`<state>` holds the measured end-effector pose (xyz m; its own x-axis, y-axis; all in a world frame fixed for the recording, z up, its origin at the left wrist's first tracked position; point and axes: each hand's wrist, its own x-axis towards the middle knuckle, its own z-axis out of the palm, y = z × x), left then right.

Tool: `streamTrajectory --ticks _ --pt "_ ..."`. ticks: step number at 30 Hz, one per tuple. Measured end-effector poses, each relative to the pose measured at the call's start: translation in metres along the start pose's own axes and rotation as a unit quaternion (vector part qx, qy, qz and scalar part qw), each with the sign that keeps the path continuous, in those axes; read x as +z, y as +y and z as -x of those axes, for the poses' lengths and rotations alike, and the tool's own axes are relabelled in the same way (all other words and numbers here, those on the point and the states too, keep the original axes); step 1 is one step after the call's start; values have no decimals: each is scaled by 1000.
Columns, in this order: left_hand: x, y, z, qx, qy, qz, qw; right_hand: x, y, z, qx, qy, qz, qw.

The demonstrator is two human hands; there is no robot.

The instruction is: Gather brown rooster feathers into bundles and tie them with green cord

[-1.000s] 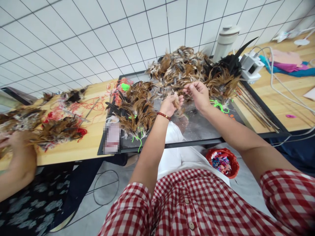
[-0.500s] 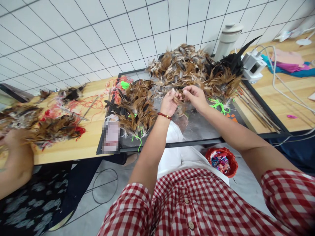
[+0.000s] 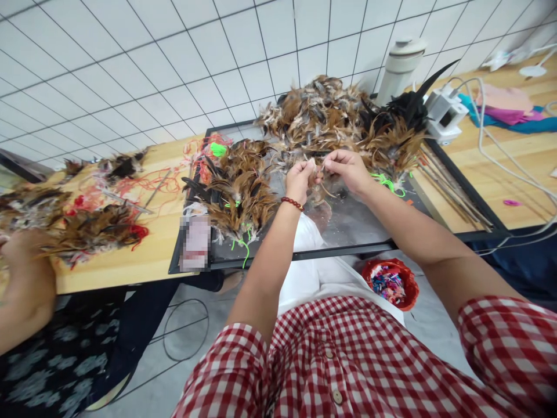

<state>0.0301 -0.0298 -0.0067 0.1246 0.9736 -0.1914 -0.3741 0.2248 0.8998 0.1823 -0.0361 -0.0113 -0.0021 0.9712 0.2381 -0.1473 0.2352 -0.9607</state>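
My left hand [image 3: 299, 181], with a dark red bead bracelet [image 3: 292, 203] at the wrist, is closed on a small brown feather [image 3: 321, 184] that hangs below its fingertips. Right beside it, thumb and forefinger of my right hand [image 3: 348, 168] are pinched at the feather's upper end. Behind both hands rises a large heap of brown and grey feathers [image 3: 322, 116]. To the left lies a pile of feather bunches [image 3: 243, 191] with bright green string ties [image 3: 243, 241]. More green strings [image 3: 387, 183] show just right of my right hand.
A black-framed dark board [image 3: 348, 223] lies under the work. A pale bottle [image 3: 400, 69], a white charger block [image 3: 444, 113] with cables and thin sticks [image 3: 456, 194] are at the right. A red basket [image 3: 391, 284] stands below. At the left, another person's hand [image 3: 26, 255] touches feathers.
My fingertips have shifted slightly and the brown feather now hangs lower between my hands. The view has moved a little; the piles look unchanged.
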Motion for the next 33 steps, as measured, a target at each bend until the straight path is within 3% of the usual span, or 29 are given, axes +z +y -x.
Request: streamTrajectory --ticks 6,13,17,24,29,33 --pt "6 3 7 -20 -17 -21 999 -1 11 -1 -81 45 128 987" --pt "8 2 9 -17 -17 -50 998 -4 15 -3 -107 64 189 974" --pt "6 2 7 -6 -34 -62 998 -4 14 -3 -77 54 131 987" --pt "1 4 8 -11 -104 -49 993 -9 -2 -3 4 -71 44 997" --pt "4 7 9 -27 -95 -36 994 -13 3 -4 -11 -33 53 998" --pt "7 5 9 -4 -72 -62 995 -14 12 -7 -86 8 136 987"
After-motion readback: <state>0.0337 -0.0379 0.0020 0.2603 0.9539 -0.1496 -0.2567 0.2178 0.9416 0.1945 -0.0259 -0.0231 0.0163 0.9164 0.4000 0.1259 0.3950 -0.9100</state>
